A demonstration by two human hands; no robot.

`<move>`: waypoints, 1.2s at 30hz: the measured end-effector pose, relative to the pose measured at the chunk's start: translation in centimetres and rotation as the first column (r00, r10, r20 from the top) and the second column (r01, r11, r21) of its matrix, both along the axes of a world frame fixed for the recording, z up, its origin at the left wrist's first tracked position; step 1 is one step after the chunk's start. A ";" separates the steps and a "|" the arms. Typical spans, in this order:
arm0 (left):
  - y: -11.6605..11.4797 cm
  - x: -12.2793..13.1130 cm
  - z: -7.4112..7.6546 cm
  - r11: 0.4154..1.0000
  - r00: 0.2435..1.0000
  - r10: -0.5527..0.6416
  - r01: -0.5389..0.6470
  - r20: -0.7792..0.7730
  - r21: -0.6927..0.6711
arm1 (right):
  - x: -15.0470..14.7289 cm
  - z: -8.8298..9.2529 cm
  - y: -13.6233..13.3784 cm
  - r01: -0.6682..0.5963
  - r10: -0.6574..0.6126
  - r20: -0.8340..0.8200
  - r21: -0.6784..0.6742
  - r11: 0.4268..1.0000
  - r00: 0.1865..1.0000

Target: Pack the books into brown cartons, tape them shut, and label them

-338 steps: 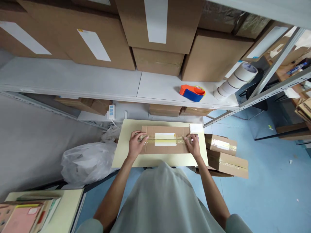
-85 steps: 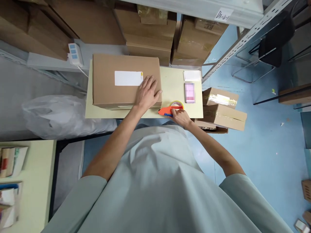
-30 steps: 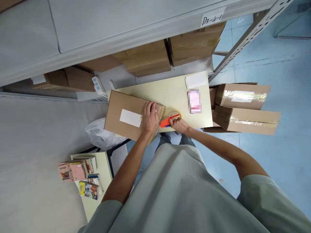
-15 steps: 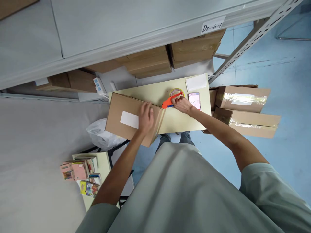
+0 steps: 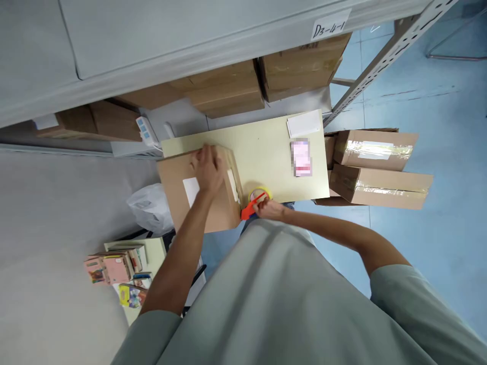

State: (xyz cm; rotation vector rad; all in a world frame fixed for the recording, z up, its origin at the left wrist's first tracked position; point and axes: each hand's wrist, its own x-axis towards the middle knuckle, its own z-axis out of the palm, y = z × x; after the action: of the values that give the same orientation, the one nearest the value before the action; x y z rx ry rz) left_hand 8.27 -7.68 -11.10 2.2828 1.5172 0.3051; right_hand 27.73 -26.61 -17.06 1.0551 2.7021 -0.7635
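Note:
A cardboard box [image 5: 173, 187] with a white label lies at the left end of the pale yellow table [image 5: 272, 172]. My left hand [image 5: 208, 171] rests on top of the box, fingers spread and slightly blurred. At the box's near right corner, my right hand [image 5: 266, 208] is closed around the handle of an orange tape dispenser [image 5: 249, 209] carrying a yellow-edged roll. The dispenser's front meets the box's right side. On that side a white patch [image 5: 233, 185] shows, with what looks like shiny tape below it.
A phone [image 5: 302, 158] and white papers [image 5: 304, 124] lie at the table's right end. Taped boxes [image 5: 391, 187] stand on the floor at right. Shelving [image 5: 213, 50] with boxes runs along the back. A plastic bag [image 5: 150, 208] and books [image 5: 117, 268] are at left.
My right hand has drawn the tape dispenser towards my body, along the box's right side. My left hand has shifted up and left on the box. The box has turned slightly.

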 end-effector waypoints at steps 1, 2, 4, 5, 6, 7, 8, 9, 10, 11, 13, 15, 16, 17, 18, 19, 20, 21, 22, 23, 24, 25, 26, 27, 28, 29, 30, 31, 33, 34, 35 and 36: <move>-1.5 1.0 -0.5 1.000 1.000 0.007 -0.007 -0.010 0.006 | -1.6 0.3 -1.2 -0.010 0.010 -0.019 -0.011 1.000 1.000; -3.0 2.0 -0.9 1.000 0.999 0.006 -0.005 -0.039 0.013 | -3.1 0.6 -2.0 -0.006 0.005 -0.028 -0.017 1.000 1.000; -5.5 3.5 -1.5 0.998 0.994 -0.067 0.066 -0.088 -0.012 | -5.7 1.0 -2.9 0.006 -0.007 -0.042 -0.019 1.000 0.999; -6.5 4.0 -1.6 0.995 0.990 -0.098 0.096 -0.103 -0.022 | -6.6 1.1 -3.1 0.014 -0.015 -0.047 -0.020 1.000 0.999; -7.1 4.4 -1.7 0.992 0.986 -0.126 0.123 -0.108 -0.031 | -7.3 1.2 -3.0 0.020 -0.021 -0.054 -0.021 1.000 0.998; -7.6 4.5 -1.8 0.990 0.984 -0.143 0.140 -0.107 -0.036 | -7.6 1.1 -2.9 0.026 -0.027 -0.057 -0.025 0.999 0.998; -7.8 4.6 -1.9 0.987 0.982 -0.157 0.154 -0.104 -0.040 | -7.6 1.0 -2.8 0.033 -0.035 -0.055 -0.029 0.999 0.998; -7.8 4.6 -1.9 0.985 0.981 -0.168 0.164 -0.099 -0.042 | -7.2 0.8 -2.6 0.044 -0.046 -0.046 -0.032 0.998 0.998; -7.7 4.5 -1.9 0.984 0.980 -0.174 0.171 -0.093 -0.042 | -6.5 0.7 -2.3 0.060 -0.061 -0.029 -0.034 0.998 0.998; -7.6 4.4 -1.9 0.984 0.980 -0.179 0.176 -0.088 -0.041 | -5.4 0.5 -2.0 0.078 -0.078 -0.009 -0.034 0.996 0.997; -7.5 4.3 -1.9 0.982 0.979 -0.188 0.185 -0.081 -0.039 | -2.3 0.3 -1.2 0.122 -0.121 0.046 -0.024 0.992 0.992; -7.5 4.2 -1.9 0.980 0.977 -0.198 0.196 -0.074 -0.035 | 1.8 0.3 0.0 0.174 -0.172 0.117 -0.006 0.985 0.978; -7.5 4.2 -1.9 0.979 0.977 -0.202 0.200 -0.071 -0.033 | 3.9 0.4 0.8 0.211 -0.209 0.162 0.004 0.977 0.964; -7.5 4.2 -1.9 0.979 0.976 -0.205 0.204 -0.069 -0.030 | 5.9 0.6 1.7 0.247 -0.243 0.205 0.008 0.969 0.948; -7.4 4.2 -1.9 0.978 0.976 -0.206 0.205 -0.068 -0.026 | 7.8 0.7 2.7 0.280 -0.274 0.246 0.010 0.960 0.930; -7.4 4.2 -1.9 0.978 0.976 -0.207 0.206 -0.067 -0.023 | 9.3 0.9 3.8 0.320 -0.315 0.276 0.029 0.947 0.908; -7.4 4.2 -2.0 0.978 0.976 -0.208 0.207 -0.066 -0.021 | 10.5 1.1 4.8 0.353 -0.351 0.299 0.050 0.934 0.887; -7.4 4.2 -2.0 0.978 0.976 -0.209 0.208 -0.065 -0.020 | 11.3 1.3 5.9 0.374 -0.376 0.314 0.069 0.925 0.872; -7.4 4.3 -2.0 0.977 0.975 -0.212 0.211 -0.064 -0.020 | 11.7 1.4 6.9 0.386 -0.393 0.319 0.087 0.918 0.862; -7.4 4.3 -1.9 0.977 0.975 -0.214 0.213 -0.062 -0.022 | 11.9 1.5 7.7 0.388 -0.399 0.320 0.101 0.916 0.859; -7.6 4.4 -1.8 0.976 0.974 -0.216 0.215 -0.061 -0.026 | 11.8 1.6 8.5 0.382 -0.397 0.317 0.110 0.918 0.862; -7.7 4.5 -1.6 0.976 0.974 -0.217 0.215 -0.059 -0.032 | 11.6 1.7 9.1 0.373 -0.391 0.312 0.115 0.920 0.866; -7.9 4.5 -1.4 0.976 0.975 -0.214 0.213 -0.054 -0.038 | 11.4 1.7 9.5 0.364 -0.383 0.307 0.119 0.924 0.871; -7.9 4.6 -1.2 0.976 0.976 -0.215 0.213 -0.044 -0.046 | 11.2 1.7 9.8 0.356 -0.376 0.304 0.121 0.927 0.875; -7.9 4.5 -1.0 0.974 0.975 -0.222 0.220 -0.029 -0.058 | 11.1 1.6 10.0 0.348 -0.369 0.301 0.124 0.929 0.879; -7.5 4.2 -0.9 0.972 0.974 -0.227 0.226 -0.007 -0.070 | 11.0 1.6 10.0 0.340 -0.363 0.299 0.127 0.932 0.883; -6.8 3.8 -0.8 0.973 0.976 -0.216 0.217 0.020 -0.075 | 11.0 1.5 10.0 0.331 -0.356 0.298 0.131 0.934 0.886; -5.7 3.1 -0.9 0.982 0.984 -0.173 0.176 0.048 -0.068 | 11.0 1.5 10.0 0.322 -0.349 0.296 0.138 0.937 0.889; -2.4 1.3 -1.5 0.999 0.994 0.015 -0.012 0.105 -0.033 | 11.1 1.4 10.0 0.307 -0.338 0.285 0.149 0.940 0.897; -0.3 0.2 -2.1 0.988 0.978 0.157 -0.156 0.137 -0.014 | 11.1 1.4 10.1 0.305 -0.337 0.277 0.154 0.940 0.900; 1.9 -0.8 -2.7 0.967 0.953 0.256 -0.255 0.159 -0.029 | 11.1 1.3 10.1 0.308 -0.341 0.268 0.158 0.938 0.901; 3.9 -1.8 -3.4 0.943 0.925 0.333 -0.328 0.181 -0.060 | 11.1 1.3 10.1 0.313 -0.346 0.258 0.160 0.936 0.902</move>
State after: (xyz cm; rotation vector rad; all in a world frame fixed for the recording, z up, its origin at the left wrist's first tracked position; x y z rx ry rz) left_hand 6.51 -3.73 -14.48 1.9053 1.7869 0.5712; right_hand 38.87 -16.47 -15.75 1.5479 2.3761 -0.4572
